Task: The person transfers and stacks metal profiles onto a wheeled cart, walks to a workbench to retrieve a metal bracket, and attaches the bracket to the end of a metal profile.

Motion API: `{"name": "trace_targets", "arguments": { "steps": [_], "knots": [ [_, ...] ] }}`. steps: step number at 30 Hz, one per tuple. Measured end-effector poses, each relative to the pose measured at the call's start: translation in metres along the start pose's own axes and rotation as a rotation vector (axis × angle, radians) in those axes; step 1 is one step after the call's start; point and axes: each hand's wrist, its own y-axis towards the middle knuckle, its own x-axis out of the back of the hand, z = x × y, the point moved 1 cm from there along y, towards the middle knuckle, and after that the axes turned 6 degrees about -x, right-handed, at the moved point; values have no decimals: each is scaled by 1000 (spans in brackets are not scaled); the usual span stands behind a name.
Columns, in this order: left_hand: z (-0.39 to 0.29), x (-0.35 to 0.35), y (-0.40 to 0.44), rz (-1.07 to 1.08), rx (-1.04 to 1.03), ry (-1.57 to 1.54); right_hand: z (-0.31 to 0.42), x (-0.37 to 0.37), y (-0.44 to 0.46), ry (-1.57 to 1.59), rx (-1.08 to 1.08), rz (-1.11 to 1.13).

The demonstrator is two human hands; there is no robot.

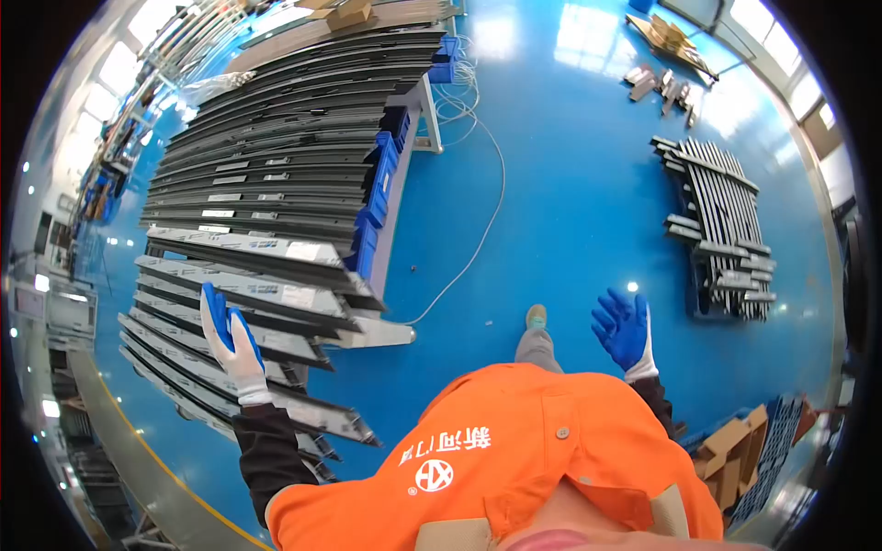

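Note:
My left hand [234, 342], in a white glove with blue coating, is over the near end of a long row of metal profiles [285, 294]. Its fingers are stretched out with the thumb apart, and nothing shows in it. Whether it touches the profiles I cannot tell. Out to the other side, my right hand [625, 329] hangs over the blue floor in a matching glove. Its fingers are spread, the coated side shows, and it holds nothing. The nearest profiles are pale grey with printed film; farther ones [276, 138] are darker and lie side by side.
Blue bins [375, 207] line the side of the rack, whose pale foot [377, 332] juts onto the floor. A white cable [501, 184] curves across the floor [560, 165]. A stack of metal bars [721, 220] stands at right, cardboard boxes [730, 450] at lower right.

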Motion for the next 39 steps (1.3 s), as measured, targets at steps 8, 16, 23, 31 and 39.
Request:
{"name": "trace_targets", "arguments": {
  "steps": [8,16,23,31,39],
  "knots": [
    [-112,-221,21,126,-94,211,171,-102,197,85,-96,85],
    [-98,-376,38,175,163,47,189,-238,444,30,-130,48],
    [13,-507,99,58,1089,-1339,206,-343,586,-81,-179,203],
    [47,-621,205,-413,1269,-1642,226,-366,762,-102,-380,163],
    [51,-674,243,-608,816,-1977,240,-355,830,-103,-968,261]
  ]
}}
